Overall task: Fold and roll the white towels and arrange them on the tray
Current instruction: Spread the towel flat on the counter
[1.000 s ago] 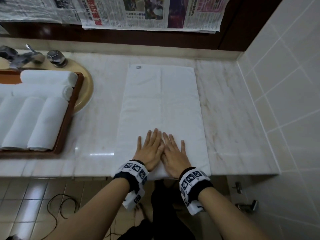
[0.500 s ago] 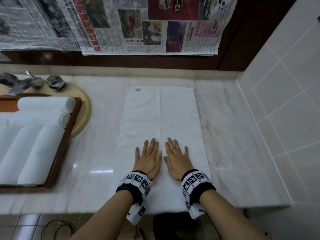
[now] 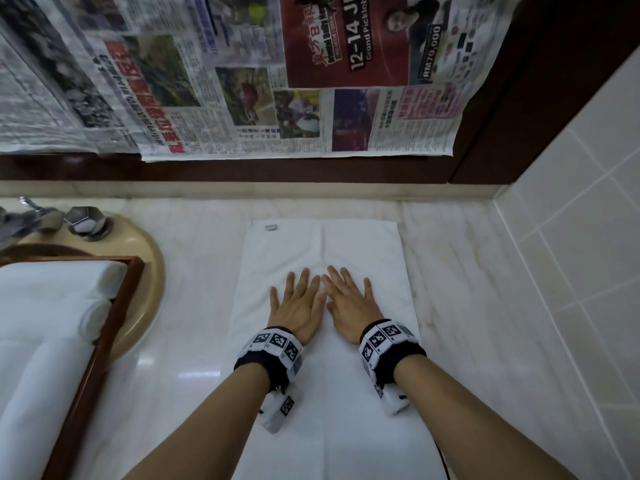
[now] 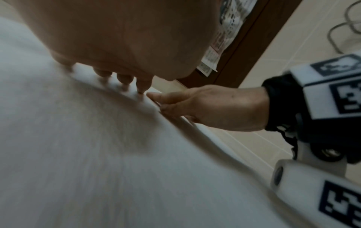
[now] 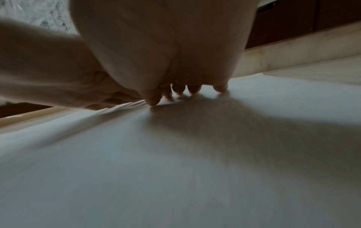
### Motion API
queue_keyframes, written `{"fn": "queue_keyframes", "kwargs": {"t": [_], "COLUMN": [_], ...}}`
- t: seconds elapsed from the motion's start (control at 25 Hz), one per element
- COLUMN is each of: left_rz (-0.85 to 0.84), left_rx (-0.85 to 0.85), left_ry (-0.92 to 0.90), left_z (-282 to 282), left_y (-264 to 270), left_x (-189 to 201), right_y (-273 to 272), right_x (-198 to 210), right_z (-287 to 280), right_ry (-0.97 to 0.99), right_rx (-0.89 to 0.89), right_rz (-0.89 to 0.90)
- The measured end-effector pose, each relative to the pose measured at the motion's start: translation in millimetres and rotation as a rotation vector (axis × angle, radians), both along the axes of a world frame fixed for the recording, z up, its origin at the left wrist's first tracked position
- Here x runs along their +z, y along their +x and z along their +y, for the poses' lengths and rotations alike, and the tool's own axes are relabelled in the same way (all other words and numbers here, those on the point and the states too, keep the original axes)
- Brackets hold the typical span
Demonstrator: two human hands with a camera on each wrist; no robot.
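My hands have slid up the towel (image 3: 325, 341) from its near end toward the middle, and my view has tipped up to take in more newspaper (image 3: 294, 109). My left hand (image 3: 299, 306) and right hand (image 3: 349, 306) lie flat, side by side, fingers straight and slightly fanned, index fingers almost touching, pinching nothing. The towel lies lengthwise on the marble counter (image 3: 467, 271), already folded narrow. To do this well, I think I should keep even palm pressure and push creases outward, edges aligned, before rolling. To my left the wooden tray (image 3: 104, 327) sits over the basin (image 3: 152, 271), holding several rolled white towels (image 3: 45, 296).
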State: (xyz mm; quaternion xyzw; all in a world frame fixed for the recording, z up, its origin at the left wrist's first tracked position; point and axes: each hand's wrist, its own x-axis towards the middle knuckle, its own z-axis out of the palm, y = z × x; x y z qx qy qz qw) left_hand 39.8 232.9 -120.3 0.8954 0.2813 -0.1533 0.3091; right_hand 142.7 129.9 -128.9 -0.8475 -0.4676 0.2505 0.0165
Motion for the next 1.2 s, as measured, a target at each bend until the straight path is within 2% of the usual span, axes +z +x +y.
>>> {"fn": "queue_keyframes", "kwargs": {"t": [0.2,0.36,0.6,0.76,0.88,0.96,1.08,1.12,1.2], "left_rz": [0.027,0.096,0.091,0.1,0.088,0.092,0.098,0.063,-0.154], "left_rx": [0.052,0.061,0.166,0.179,0.179,0.185,0.227,0.257,0.3], "left_ry": [0.015,0.117,0.18,0.179,0.172,0.16,0.152,0.131,0.026], "left_z": [58.4,98.7,104.4,111.1,110.0,110.5,108.8,104.3,85.8], "left_y": [28.4,18.4,16.4,16.6,17.5,18.0,21.0,22.3,25.9], "left_x": [-6.7,-13.4,-23.6,-24.4,-24.0,-21.6,-7.9,1.6,24.4], "right_y": [65.3,116.6,155.5,168.1,172.2,170.2,161.7,156.3,140.1], "right_x": [-0.4,-3.9,7.3,20.6,32.1,46.5,73.4,81.2,98.9], "right_z": [25.1,15.1,10.2,20.9,28.9,36.0,48.8,54.0,66.4], "right_ry": [-0.04,-0.079,-0.093,0.013,-0.02,0.004,0.1,0.137,0.248], "right_rx": [-0.025,-0.201,-0.288,-0.331,-0.342,-0.372,-0.406,-0.418,-0.494], "right_rz": [0.005,-0.007,-0.113,-0.196,-0.214,-0.165,0.024,0.133,0.405]}}
